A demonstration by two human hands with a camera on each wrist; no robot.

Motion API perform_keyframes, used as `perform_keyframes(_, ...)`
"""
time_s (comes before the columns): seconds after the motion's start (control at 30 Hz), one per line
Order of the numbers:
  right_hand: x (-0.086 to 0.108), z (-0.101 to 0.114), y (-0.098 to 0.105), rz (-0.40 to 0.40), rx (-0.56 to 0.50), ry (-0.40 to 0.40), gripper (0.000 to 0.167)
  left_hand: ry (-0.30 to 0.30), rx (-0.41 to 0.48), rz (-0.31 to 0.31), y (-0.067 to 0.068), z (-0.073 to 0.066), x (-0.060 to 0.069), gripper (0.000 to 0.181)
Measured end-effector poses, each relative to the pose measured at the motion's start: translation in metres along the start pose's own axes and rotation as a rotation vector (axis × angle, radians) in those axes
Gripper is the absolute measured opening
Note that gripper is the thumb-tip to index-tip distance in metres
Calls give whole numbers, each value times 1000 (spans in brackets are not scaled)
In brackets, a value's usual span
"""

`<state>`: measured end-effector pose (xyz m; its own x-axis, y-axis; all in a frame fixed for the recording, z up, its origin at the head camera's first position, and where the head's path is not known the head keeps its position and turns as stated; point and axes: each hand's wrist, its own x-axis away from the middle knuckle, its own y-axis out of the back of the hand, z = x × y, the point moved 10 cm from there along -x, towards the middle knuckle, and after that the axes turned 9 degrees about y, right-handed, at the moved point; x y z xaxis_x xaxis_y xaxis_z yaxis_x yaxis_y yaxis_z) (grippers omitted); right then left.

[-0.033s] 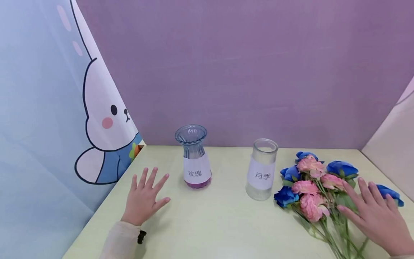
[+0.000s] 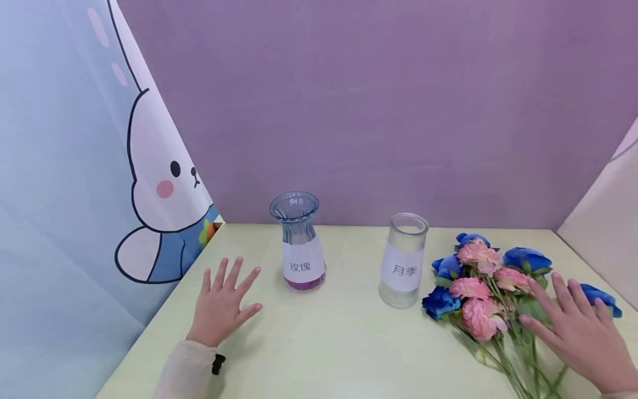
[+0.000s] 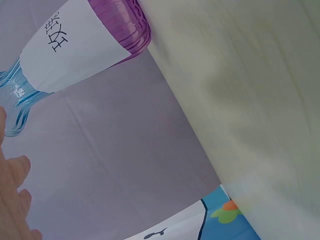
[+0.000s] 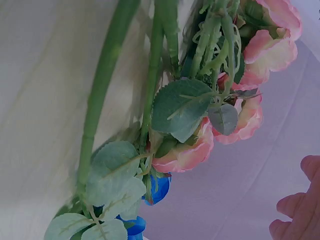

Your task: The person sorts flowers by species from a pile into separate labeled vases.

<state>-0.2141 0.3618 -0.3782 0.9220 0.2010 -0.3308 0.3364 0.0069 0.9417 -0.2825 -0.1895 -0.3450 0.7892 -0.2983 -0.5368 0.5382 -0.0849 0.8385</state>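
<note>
My left hand point(image 2: 219, 310), fingers spread and holding nothing, is at the left, nearest to a flared bluish glass vase point(image 2: 295, 221) with a purple base and a white label. A straight clear glass vase point(image 2: 401, 266), also labelled, stands to its right. Several blue flowers point(image 2: 441, 302) and pink flowers point(image 2: 482, 318) lie on the table's right side, stems toward the front edge. Over their right part my right hand point(image 2: 583, 332) is spread; whether it touches them I cannot tell. The right wrist view shows green stems and leaves point(image 4: 182, 107) close by.
The pale table point(image 2: 319, 354) meets a purple backdrop point(image 2: 369, 111) behind the vases. A light blue cloth point(image 2: 60, 194) with a cartoon rabbit hangs at the left, and a pale panel point(image 2: 610, 221) borders the right side.
</note>
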Motion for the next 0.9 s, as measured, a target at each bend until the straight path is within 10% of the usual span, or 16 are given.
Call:
perform_keyframes(0.4,10,2,18,-70,-80,38,79,-22,4,31,3,-10,-16,82)
perform_keyframes(0.63,13,-2,27,-142,-384,9,59,6,109,68,11,-20,-29,88)
perform_keyframes(0.9,10,-1,24,-149,-638,-24,49,-40,248,-117,38,-38,-44,81)
